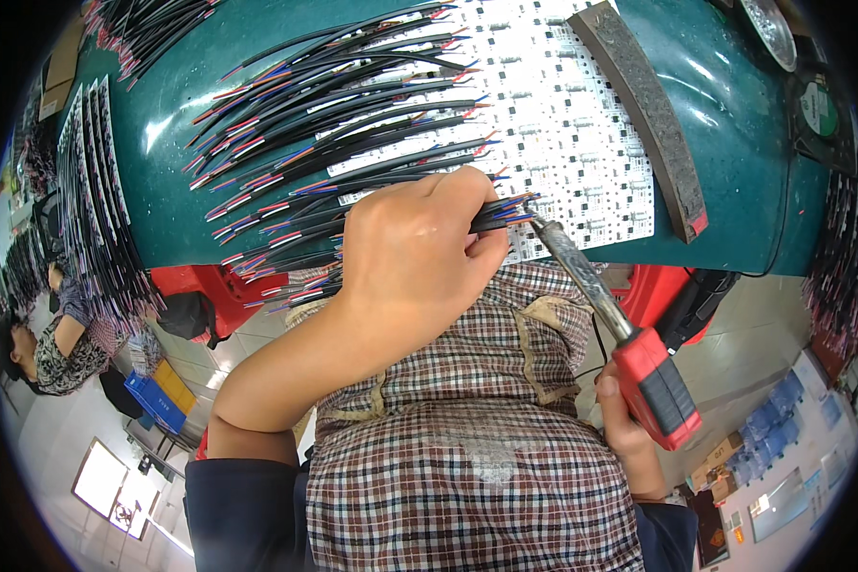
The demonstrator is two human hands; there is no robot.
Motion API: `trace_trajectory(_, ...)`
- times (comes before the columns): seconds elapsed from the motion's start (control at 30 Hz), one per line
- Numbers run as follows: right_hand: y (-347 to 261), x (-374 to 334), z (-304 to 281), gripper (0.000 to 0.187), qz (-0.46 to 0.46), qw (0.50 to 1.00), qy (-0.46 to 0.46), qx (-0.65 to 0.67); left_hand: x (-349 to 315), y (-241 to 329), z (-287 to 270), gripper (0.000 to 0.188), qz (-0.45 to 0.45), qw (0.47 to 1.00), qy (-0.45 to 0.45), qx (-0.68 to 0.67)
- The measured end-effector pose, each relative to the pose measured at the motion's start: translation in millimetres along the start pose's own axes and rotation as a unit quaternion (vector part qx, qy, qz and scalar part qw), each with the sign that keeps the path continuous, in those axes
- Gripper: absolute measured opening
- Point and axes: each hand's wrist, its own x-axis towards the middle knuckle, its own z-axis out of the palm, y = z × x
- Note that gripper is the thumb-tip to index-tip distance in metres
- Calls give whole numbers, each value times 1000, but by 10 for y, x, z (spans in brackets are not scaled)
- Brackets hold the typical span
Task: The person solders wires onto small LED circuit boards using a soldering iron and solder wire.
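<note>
My left hand [415,238] is closed around a small bundle of black cables [494,217], whose blue, red and orange wire ends stick out past the fingertips over the white circuit board sheet [582,162]. In my right hand [622,424] is a soldering iron [656,389] with a red and black handle. Its metal shaft slants up to the left, and the tip is right beside the wire ends; whether they touch I cannot tell. Rows of black cables [353,100] with coloured ends fan out leftward from the sheet. My left hand hides part of them.
A long dark bar [643,119] lies along the sheet's right side on the green table [176,214]. Toward the upper right are a metal dish [770,30] and a spool [817,107]. More cables hang over the left edge. A co-worker [52,348] is at far left.
</note>
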Motion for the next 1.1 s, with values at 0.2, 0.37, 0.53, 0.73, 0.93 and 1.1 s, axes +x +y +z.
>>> trace_trajectory(0.2,-2,-1,-66,17,15,999,12,41,3,8,-7,13,-5,1000,2,3)
trace_trajectory(0.37,-15,9,-66,16,29,998,26,48,25,30,-56,9,-12,999,-18,-35)
trace_trajectory(0.53,-9,9,-86,16,32,998,22,50,-22,-110,15,9,20,999,-4,-42)
trace_trajectory(0.73,-25,-17,-71,15,54,994,41,90,28,-218,9,28,104,972,175,-119)
trace_trajectory(0.93,-7,-105,-119,15,50,996,29,64,-98,98,-218,27,64,994,40,-82)
trace_trajectory(1.1,-38,-167,-54,19,59,995,15,76,-180,61,-42,15,40,999,-3,-30)
